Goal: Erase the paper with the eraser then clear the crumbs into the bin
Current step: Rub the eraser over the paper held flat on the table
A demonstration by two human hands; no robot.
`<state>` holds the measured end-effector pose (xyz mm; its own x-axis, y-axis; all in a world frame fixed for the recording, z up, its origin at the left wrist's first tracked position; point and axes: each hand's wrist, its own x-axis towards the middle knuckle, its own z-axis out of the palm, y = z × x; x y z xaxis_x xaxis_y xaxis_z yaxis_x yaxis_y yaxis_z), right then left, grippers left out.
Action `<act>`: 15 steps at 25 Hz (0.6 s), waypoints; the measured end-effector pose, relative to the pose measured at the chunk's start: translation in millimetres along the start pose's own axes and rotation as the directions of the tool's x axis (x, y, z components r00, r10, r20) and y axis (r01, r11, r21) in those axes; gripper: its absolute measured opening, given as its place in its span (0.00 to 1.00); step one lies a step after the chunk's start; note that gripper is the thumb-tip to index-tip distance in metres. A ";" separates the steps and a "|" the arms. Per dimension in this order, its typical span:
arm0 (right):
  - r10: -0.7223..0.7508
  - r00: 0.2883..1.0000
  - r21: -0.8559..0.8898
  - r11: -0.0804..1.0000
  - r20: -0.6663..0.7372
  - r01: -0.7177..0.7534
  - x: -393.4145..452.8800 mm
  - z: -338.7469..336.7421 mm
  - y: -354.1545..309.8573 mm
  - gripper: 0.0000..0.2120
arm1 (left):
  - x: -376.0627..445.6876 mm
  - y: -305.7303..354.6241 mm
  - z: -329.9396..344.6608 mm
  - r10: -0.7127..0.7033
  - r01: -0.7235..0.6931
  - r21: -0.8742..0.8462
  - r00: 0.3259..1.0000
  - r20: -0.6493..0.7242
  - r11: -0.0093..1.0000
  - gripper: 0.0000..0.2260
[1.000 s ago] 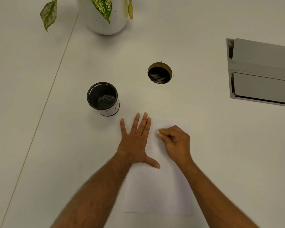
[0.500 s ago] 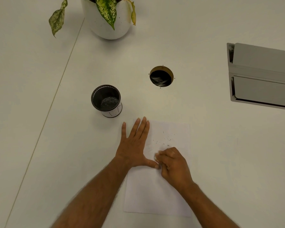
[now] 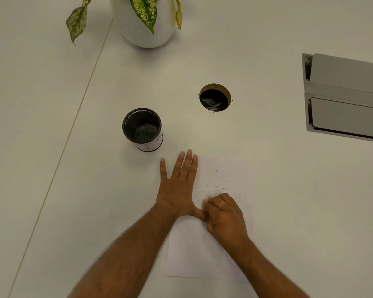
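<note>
The white paper [image 3: 209, 250] lies on the table [image 3: 289, 190], dark crumbs [image 3: 218, 183] scattered near its far end. The left hand [image 3: 179, 190] presses it flat, fingers straight. The right hand [image 3: 224, 214], curled, probably pinching the hidden eraser, has pulled back from the far end.

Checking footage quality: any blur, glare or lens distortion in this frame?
Head view: the right hand and both forearm edges are slightly motion-smeared; the left hand and crumbs on the paper are fairly sharp; lighting even, shadows soft, no glare; table seam bows slightly from the wide lens.
</note>
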<state>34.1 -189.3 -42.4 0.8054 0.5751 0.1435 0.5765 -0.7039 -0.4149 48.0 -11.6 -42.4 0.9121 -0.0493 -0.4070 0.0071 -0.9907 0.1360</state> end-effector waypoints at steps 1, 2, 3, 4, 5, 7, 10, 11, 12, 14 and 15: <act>0.007 1.000 -0.008 1.000 -0.002 -0.007 3.2 1.3 -0.5 0.11 | 0.1 0.1 -0.3 -0.001 0.001 0.001 1.000 -0.002 1.000 0.70; 0.011 1.000 -0.019 1.000 -0.011 -0.011 8.1 1.9 -1.2 0.10 | 0.4 0.4 -0.4 0.000 0.000 0.002 1.000 -0.008 1.000 0.68; 0.016 1.000 -0.028 0.999 -0.025 -0.017 13.7 2.1 -2.3 0.09 | 0.3 0.7 -0.3 0.001 -0.001 0.001 1.000 -0.015 1.000 0.67; 0.024 0.999 -0.032 0.999 -0.030 -0.025 20.7 2.0 -3.6 0.10 | 0.6 0.8 -0.4 0.003 -0.003 -0.001 1.000 -0.021 1.000 0.65; 0.025 0.999 -0.031 0.999 -0.036 -0.026 28.1 3.0 -3.8 0.12 | 1.0 0.2 0.0 0.006 -0.006 -0.002 1.000 -0.024 1.000 0.65; 0.021 0.999 -0.038 0.999 -0.035 -0.022 43.4 5.1 -3.1 0.06 | 0.7 -1.2 -0.2 0.012 -0.012 -0.003 1.000 -0.025 1.000 0.66; 0.064 0.998 -0.051 0.997 -0.024 -0.065 70.8 6.9 0.1 0.06 | -0.2 -2.2 -0.4 0.023 -0.023 -0.016 1.000 -0.003 1.000 0.70; 0.076 0.997 -0.052 0.996 -0.025 -0.077 80.0 7.1 1.6 0.05 | 0.0 -2.0 -1.4 0.024 -0.024 -0.016 1.000 0.007 1.000 0.71; 0.079 0.997 -0.056 0.995 -0.021 -0.080 88.1 6.9 1.8 0.05 | 0.3 -1.6 -2.2 0.023 -0.022 -0.013 1.000 0.014 1.000 0.71; 0.080 0.997 -0.066 0.995 -0.006 -0.081 96.9 7.5 2.2 0.05 | 0.7 -0.9 -3.3 0.019 -0.019 -0.006 1.000 0.016 1.000 0.72; 0.084 0.996 -0.058 0.995 0.002 -0.084 97.6 8.3 3.4 0.04 | 0.3 -1.0 -3.5 0.016 -0.016 -0.005 1.000 0.016 1.000 0.72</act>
<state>113.5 -132.1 -37.2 0.8509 0.5144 0.1063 0.5138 -0.7728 -0.3726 49.7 -10.2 -39.5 0.9054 -0.0674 -0.4191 -0.0055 -0.9891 0.1472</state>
